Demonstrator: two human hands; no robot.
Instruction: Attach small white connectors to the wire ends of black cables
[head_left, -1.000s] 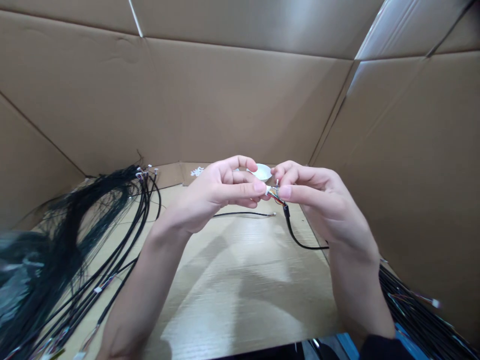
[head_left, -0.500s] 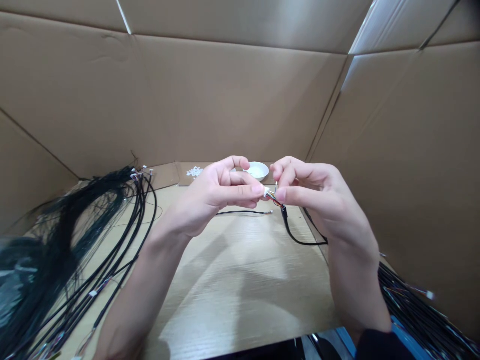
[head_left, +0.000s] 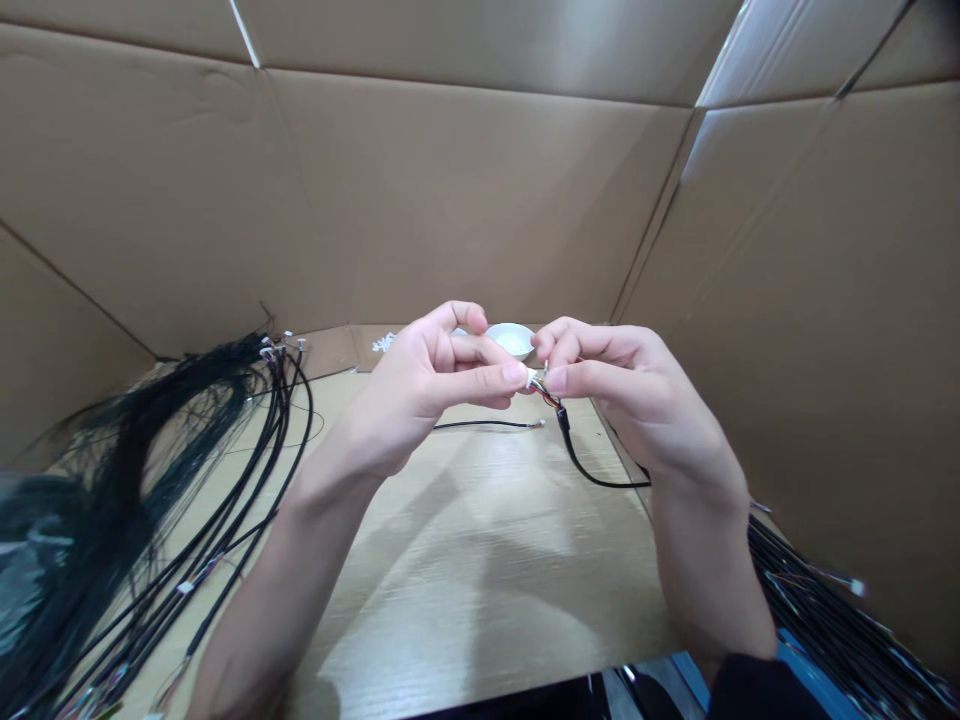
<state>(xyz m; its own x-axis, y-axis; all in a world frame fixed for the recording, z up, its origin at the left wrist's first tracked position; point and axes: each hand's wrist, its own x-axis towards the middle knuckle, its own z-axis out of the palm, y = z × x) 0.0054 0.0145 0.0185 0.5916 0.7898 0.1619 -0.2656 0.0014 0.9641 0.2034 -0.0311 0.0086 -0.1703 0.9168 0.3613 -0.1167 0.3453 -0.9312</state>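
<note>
The person's left hand [head_left: 442,378] gripped a small white plastic connector [head_left: 532,379] between thumb and fingers, up over the pale wood-grained desk [head_left: 435,570]. The right hand [head_left: 630,378], just beside it, pinched a tiny pale-tipped piece [head_left: 546,367] (too small for me to make out properly) next to thin multicoloured wires [head_left: 548,395] running from the connector into a round black cable [head_left: 574,460], which curved down toward the desk's right edge. A broad stretch of desk lay between the hands and the near edge, while tall brown cardboard panels [head_left: 480,200] closed off the far and right sides. A bundle of long black cables [head_left: 279,437] took up the left side, and a shallow white bowl [head_left: 511,341] stood beyond the hands.
</note>
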